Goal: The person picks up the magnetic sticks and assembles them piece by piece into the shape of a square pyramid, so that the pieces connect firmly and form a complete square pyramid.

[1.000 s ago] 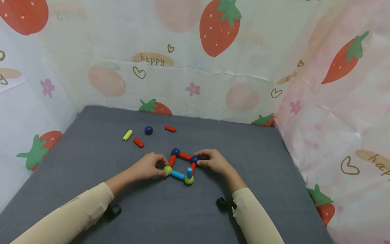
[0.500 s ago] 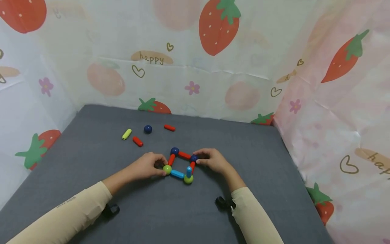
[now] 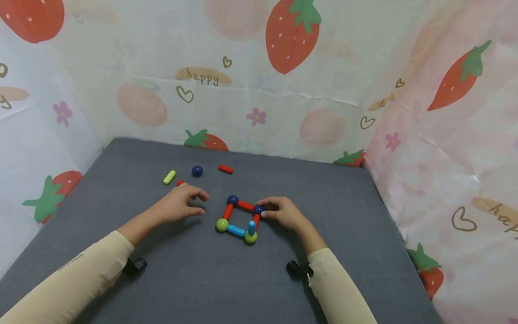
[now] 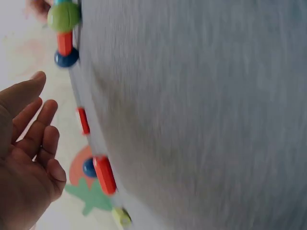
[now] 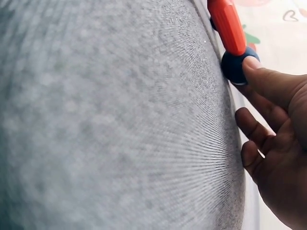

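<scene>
Over on the left, the left hand (image 3: pixel 178 207) hovers with relaxed, empty fingers beside a loose red stick (image 3: pixel 180 183) on the grey mat (image 3: pixel 243 279). Rightward lies the square frame (image 3: pixel 239 219) of sticks and balls; the right hand (image 3: pixel 283 212) pinches its dark blue corner ball (image 3: pixel 258 209).

I see a grey felt-like mat (image 3: pixel 243 279) carrying everything. Between my two hands lies a small square frame (image 3: pixel 239 219) of sticks and balls — red sticks, one blue stick, dark blue balls on the far corners, green balls on the near ones. My right hand (image 3: pixel 283 213) touches its far right ball. Beyond my left hand (image 3: pixel 176 208) lie loose pieces — a yellow stick (image 3: pixel 169 177), a dark blue ball (image 3: pixel 197 170), a red stick (image 3: pixel 225 169), and another red stick (image 3: pixel 180 182) half hidden by the fingers.
</scene>
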The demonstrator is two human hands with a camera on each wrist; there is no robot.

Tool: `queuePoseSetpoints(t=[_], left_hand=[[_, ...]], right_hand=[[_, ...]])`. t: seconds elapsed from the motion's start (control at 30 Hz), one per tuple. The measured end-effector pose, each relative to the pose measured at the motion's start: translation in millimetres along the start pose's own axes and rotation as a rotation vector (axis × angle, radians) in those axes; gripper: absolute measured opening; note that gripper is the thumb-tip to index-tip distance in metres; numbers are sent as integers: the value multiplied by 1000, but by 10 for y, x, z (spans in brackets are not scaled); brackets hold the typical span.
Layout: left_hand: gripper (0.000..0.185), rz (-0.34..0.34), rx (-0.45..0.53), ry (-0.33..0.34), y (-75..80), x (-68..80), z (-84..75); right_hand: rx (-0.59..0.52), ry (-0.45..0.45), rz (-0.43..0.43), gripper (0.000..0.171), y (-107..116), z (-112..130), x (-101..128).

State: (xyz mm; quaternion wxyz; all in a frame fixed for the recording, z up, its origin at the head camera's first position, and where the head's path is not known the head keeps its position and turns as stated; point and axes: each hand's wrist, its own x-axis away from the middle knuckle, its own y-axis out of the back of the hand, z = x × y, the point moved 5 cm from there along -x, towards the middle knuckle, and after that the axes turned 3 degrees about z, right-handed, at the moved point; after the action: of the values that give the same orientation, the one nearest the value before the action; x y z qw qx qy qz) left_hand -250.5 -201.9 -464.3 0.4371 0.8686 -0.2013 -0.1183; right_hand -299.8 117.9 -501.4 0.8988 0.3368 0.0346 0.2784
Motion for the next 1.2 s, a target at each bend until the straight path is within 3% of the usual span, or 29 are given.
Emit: queuePoseSetpoints(t=[0.37, 0.73, 1.2], left_hand=[[46, -60, -94, 57, 311, -64, 350], [43, -39, -183, 149, 410, -198, 626], [34, -15, -216, 162, 383, -290, 816]], right_hand=[[2, 9, 2, 31, 13, -9, -1], [5, 14, 10, 32, 15, -16, -14], [15, -8, 14, 32, 3, -21, -29]])
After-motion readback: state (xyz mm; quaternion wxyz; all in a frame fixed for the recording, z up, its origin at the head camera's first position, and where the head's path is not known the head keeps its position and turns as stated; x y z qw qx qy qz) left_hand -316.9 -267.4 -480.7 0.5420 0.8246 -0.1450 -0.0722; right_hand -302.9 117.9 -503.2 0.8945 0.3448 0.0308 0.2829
